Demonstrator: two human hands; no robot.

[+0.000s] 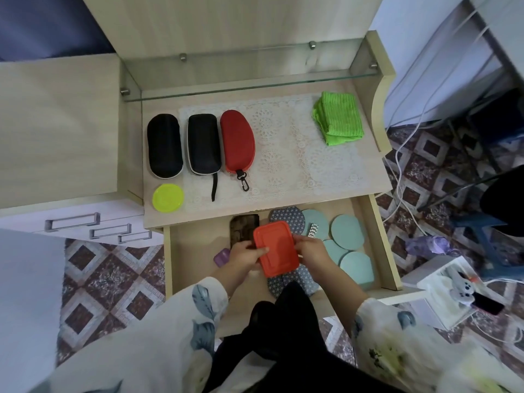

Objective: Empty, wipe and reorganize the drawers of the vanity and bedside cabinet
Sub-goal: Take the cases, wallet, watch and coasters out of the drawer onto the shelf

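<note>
- Head view: the vanity top [368, 171] carries a lace mat, three zipped cases [204, 143] in a row at the left, and a yellow-green disc [168, 198] in front of them.
- The drawer [377, 242] below stands pulled out, with teal round pads [347, 232], patterned fabric pieces and a metal watch band [312, 230] inside.
- A folded green cloth [338, 117] lies at the top's right rear, ready for wiping.
- An orange plastic box [276, 248] is held above the drawer's middle. It is probably light, rigid and rather smooth, so it is best gripped by its short edges, under the rim.
- The left hand [243, 258] curls round the box's left edge, thumb on the lid. The right hand [312, 251] pinches the right edge.
- No brand, label or writing is legible.
</note>
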